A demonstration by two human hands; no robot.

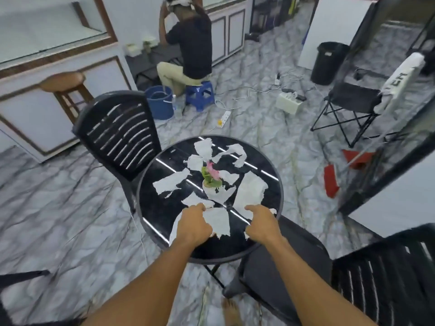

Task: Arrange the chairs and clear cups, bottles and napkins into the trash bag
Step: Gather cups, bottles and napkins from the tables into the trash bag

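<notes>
Several torn white napkin pieces (pixel 173 183) lie scattered over a round black table (pixel 155 215), around a small white pot with a pink flower (pixel 210 178). My left hand (pixel 193 225) rests at the near edge with its fingers closed on a napkin piece (pixel 219 222). My right hand (pixel 262 225) is beside it, fingers curled on the edge of another napkin piece (pixel 250 191). A black slatted chair (pixel 117 135) stands at the table's left. A second black chair (pixel 294 274) stands at the near right, its seat tucked partly under the table.
A person sits on a blue stool (pixel 200 95) at the back, beside a blue bucket (pixel 160 102). Cables and power strips (pixel 223 118) lie on the marble floor. A folding chair (pixel 353 102), black bin (pixel 328 63), red dustpan and brush (pixel 332 182) are right; a wooden stool (pixel 66 88) left.
</notes>
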